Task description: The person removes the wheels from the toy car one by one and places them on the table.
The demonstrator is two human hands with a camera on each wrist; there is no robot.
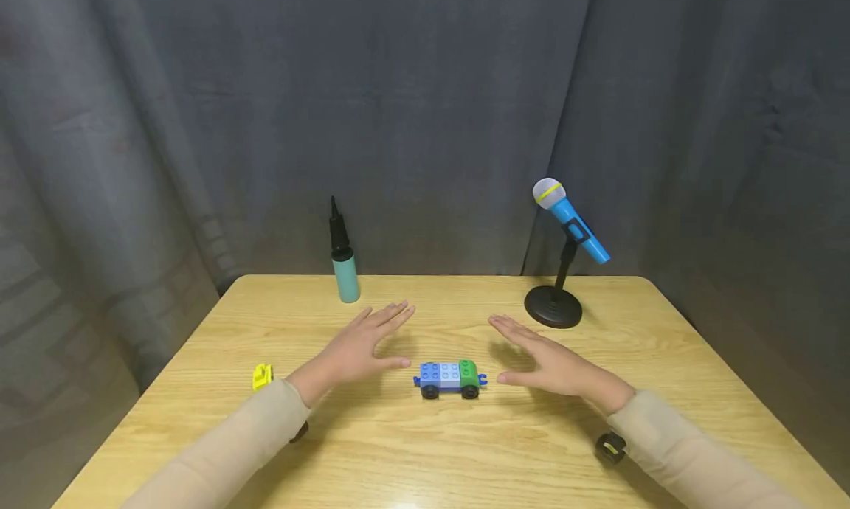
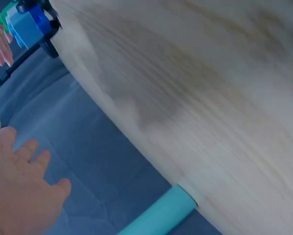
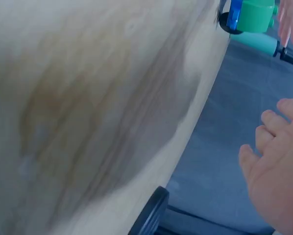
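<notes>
Head view gave the full layout: both hands hovered flat over the wooden bench (image 1: 425, 457), the left hand (image 1: 361, 347) and the right hand (image 1: 551, 361) on either side of a small brick car (image 1: 450, 378), neither touching it. Fingers on both were straight and loosely spread, holding nothing. The car sat near the middle of the bench, studded plastic blocks in blue, pale blue and green on black wheels. Only that view showed the teal cylindrical pump (image 1: 344, 262) with its black tapered nozzle standing upright at the far edge, the blue toy microphone (image 1: 569, 220) with a grey rounded head tilted on a black round-based stand, a small yellow piece (image 1: 262, 376) left of the left forearm, and a small dark wheel-like part (image 1: 611, 447) by the right sleeve. Left wrist view was blurred: it caught the left hand (image 2: 19, 191), the car's blue end (image 2: 31, 24) and the pump's teal body (image 2: 158, 215). Right wrist view caught the right hand (image 3: 279, 176), the car's green end (image 3: 254, 14) and light wood grain, smooth finish. Grey fabric curtain hung behind.
</notes>
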